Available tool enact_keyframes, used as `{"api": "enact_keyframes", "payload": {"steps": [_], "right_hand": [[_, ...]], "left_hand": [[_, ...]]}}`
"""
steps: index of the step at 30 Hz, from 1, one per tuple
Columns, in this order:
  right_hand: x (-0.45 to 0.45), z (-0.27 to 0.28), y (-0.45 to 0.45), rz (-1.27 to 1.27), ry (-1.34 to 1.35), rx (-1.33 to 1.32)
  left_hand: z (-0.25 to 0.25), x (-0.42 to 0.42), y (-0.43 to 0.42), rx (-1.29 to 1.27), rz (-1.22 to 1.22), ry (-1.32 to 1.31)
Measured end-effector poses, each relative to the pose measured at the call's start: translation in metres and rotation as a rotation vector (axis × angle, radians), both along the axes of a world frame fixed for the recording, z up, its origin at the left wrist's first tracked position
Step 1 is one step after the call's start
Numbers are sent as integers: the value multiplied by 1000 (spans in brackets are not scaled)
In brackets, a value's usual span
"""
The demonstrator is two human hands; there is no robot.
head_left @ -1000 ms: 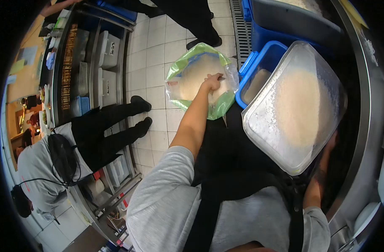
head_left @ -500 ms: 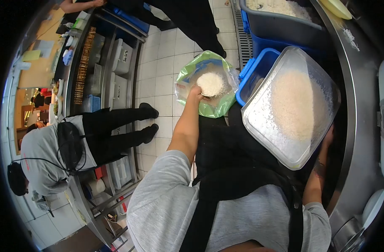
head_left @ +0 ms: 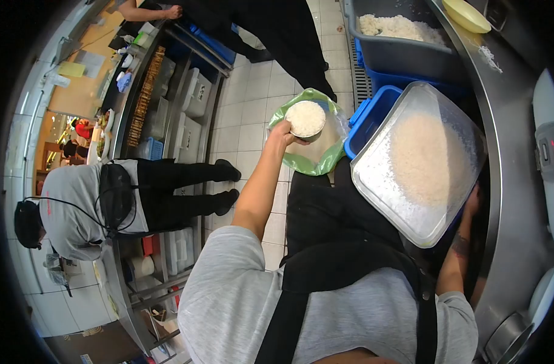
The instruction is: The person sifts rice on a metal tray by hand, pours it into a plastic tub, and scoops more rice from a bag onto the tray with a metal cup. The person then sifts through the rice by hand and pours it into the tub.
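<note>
1. We see the left hand clamped on a cup, thumb and fingers gripping its near left side.
2. The cup is heaped with white grains; we find it above the mouth of the green-rimmed bag, nearer the bag's far edge.
3. We see the right hand beside the right edge of the clear tub; its fingers are partly hidden, so we cannot tell whether they grip.
4. The clear tub sits askew, one corner toward us, its left edge overlapping the blue bin; pale grains show in it.
5. Beyond, we see a grey bin holding white food, beside the steel counter's left edge.
</note>
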State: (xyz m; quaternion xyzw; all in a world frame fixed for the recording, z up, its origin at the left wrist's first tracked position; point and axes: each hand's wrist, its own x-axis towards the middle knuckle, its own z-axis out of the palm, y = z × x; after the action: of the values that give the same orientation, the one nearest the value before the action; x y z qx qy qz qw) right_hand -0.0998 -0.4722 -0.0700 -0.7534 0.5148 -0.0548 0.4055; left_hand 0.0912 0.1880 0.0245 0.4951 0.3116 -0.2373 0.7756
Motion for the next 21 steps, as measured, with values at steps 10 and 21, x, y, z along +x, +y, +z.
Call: {"api": "enact_keyframes", "payload": {"steps": [10,21], "right_hand": [[-4,-21,4,21,-161,-320],[5,-12,9,1,-326,-533]], "left_hand": [[95,5,-159,79,-142,-294],[109,-37,-298,806,-52,-1398]]}}
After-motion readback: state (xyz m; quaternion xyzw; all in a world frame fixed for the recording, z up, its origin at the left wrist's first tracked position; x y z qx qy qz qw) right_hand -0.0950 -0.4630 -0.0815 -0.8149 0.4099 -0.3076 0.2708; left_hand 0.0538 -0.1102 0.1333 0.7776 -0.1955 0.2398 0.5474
